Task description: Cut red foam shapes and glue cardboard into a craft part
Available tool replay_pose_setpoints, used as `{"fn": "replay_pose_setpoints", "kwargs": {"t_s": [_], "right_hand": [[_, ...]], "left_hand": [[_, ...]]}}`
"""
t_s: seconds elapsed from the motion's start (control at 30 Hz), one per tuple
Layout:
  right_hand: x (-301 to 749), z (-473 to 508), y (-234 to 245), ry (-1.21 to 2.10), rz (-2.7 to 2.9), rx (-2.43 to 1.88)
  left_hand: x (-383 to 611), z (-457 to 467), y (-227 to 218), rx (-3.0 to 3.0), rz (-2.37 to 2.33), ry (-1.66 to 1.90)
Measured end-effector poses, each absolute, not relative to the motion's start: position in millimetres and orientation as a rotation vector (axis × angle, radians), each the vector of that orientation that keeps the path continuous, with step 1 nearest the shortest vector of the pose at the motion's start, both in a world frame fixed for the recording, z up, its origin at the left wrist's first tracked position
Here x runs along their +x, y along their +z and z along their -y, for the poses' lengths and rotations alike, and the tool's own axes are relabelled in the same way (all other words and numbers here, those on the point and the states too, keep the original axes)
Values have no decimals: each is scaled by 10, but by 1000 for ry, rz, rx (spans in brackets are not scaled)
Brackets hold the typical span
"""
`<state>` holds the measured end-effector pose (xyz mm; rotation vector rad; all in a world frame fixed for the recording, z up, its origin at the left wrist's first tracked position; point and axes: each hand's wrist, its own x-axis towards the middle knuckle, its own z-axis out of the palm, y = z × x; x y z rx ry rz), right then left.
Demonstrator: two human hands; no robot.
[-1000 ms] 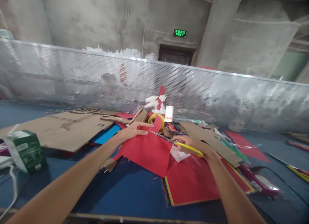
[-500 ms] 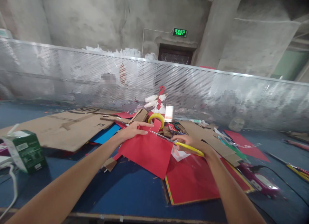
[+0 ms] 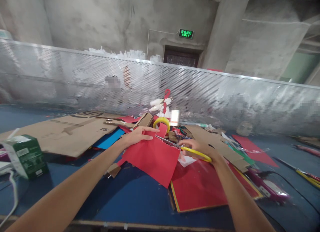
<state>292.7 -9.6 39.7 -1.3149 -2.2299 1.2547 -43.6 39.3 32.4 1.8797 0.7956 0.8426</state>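
1. Head view, clock directions from the red sheet, twelve pointing away from the person: a green box stands on the desk at nine o'clock; its contents cannot be made out.
2. Flat cardboard lies at ten, with blue paper between it and the sheet. A yellow tape roll sits at twelve, just beyond the sheet. A red stack fills four o'clock, close beside it, and a purple device lies further right.
3. The left grip pinches the red sheet near its far edge.
4. The right grip is wrapped around the yellow handles of the scissors; their blades point toward ten, at the sheet's far side, tips near the left thumb.
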Motion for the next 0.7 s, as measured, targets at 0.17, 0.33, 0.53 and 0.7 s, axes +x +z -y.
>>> {"fn": "replay_pose_setpoints", "kwargs": {"t_s": [0.17, 0.33, 0.53, 0.7], "right_hand": [[3116, 127, 469, 983, 2396, -1323], [3340, 99, 464, 739, 2459, -1508], [3482, 13, 301, 547, 2287, -1832], [3446, 20, 268, 805, 2176, -2041]], "left_hand": [[-448, -411, 328, 1861, -789, 859], [-456, -440, 288, 1797, -766, 840], [-463, -330, 369, 1791, -707, 799], [-518, -251, 424, 1786, -698, 854]]}}
